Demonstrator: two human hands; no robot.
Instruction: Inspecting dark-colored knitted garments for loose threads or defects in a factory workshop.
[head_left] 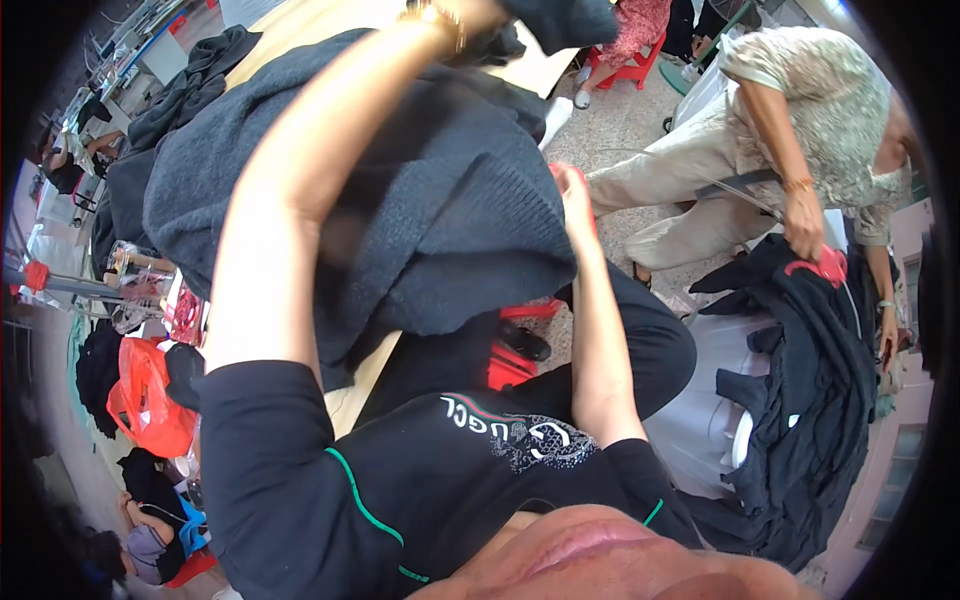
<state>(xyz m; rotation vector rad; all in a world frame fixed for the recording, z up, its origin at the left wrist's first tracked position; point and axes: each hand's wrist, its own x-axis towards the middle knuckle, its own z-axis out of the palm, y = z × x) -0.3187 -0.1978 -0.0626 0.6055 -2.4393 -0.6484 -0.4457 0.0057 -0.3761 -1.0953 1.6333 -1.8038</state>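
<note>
- Left hand point(485, 16): at the upper edge of the view, blurred by motion and partly cut off; I cannot tell how far its fingers are spread or whether they grip the dark cloth point(568, 22) just beside them
- Right hand point(574, 196): raised at the side of the garment, beside its ribbed band; the fingers are partly out of sight, so their opening and hold cannot be told, and a bit of red shows next to them, too small to make out
- Dark grey knitted garment point(450, 215): bunched between the two arms, passing beneath the left forearm, with its ribbed band toward the right hand and its lower folds hanging over the person's lap
- Gold-coloured bracelet point(437, 14): around the left wrist
- Worktop point(315, 28): pale wood, showing beyond the knit and again in a strip near the left sleeve
- Dark garments point(190, 92): heaped farther off to the left
- Red stool point(512, 366): low down, partly hidden by the person's dark trousers
- Orange-red plastic bag point(152, 400): at the left, near more dark cloth
- Black garments point(815, 400): piled at the right on something whitish
- Co-worker's hand point(803, 225): over that pile, at a red object point(824, 268)
- Speckled floor point(625, 125): between the worktop and the co-worker's pale trousers point(690, 170)
</note>
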